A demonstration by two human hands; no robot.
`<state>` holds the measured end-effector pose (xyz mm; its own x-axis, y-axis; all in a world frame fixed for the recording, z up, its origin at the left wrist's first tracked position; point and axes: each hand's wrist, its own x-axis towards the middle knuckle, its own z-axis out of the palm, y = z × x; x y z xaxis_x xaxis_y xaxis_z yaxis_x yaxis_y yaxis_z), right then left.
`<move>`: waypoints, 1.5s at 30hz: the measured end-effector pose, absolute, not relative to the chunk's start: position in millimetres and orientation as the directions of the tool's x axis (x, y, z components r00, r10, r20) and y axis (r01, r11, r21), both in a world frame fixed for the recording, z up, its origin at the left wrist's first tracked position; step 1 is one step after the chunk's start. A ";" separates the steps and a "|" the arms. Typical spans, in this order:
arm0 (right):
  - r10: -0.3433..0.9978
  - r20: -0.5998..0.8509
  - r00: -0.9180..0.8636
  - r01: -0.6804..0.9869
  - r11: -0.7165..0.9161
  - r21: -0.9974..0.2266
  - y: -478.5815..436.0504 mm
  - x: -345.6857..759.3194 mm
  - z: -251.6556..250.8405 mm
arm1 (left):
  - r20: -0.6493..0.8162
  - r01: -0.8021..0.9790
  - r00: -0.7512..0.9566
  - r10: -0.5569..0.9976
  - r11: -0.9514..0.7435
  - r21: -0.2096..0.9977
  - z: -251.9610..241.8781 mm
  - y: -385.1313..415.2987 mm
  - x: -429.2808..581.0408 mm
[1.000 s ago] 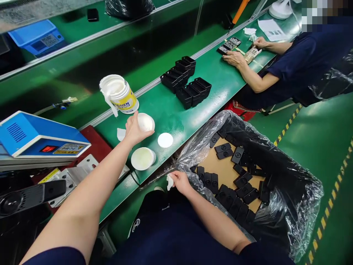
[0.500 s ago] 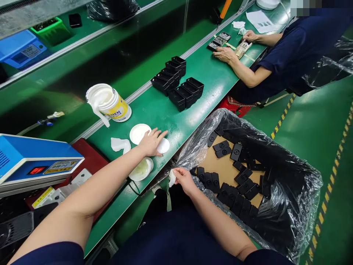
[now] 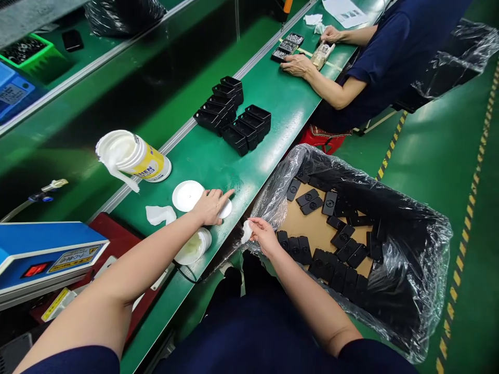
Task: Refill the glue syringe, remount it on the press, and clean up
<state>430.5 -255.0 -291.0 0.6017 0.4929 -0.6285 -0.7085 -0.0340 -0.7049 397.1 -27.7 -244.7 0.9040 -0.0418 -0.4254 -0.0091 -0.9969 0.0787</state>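
On the green tabletop (image 3: 249,156), the left hand (image 3: 210,206) lies nearly flat, fingers spread, resting on a small white disc (image 3: 225,209) beside a white lid (image 3: 187,195). Just off the edge, the right hand (image 3: 263,235) is closed, pinching a small white wad (image 3: 246,231), perhaps a wipe. One open wipe tub (image 3: 134,158), one white cup (image 3: 193,248) and one loose wipe (image 3: 159,214) lie near. Two rows of black trays (image 3: 234,117) stand farther along. Many black parts (image 3: 335,254) fill the plastic-lined box (image 3: 409,270).
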 end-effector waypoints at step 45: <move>0.892 -0.425 0.155 -0.462 -0.315 -0.829 -140.8 420.6 -175.8 | 0.090 0.277 0.810 0.579 -0.514 0.812 -163.3 -42.9 281.9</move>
<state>420.6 -140.8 -175.8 0.1551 0.8918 -0.4251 -0.4617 -0.3150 -0.8292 281.9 -42.9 -163.3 0.8102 0.5793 0.0900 0.2774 -0.5140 0.8117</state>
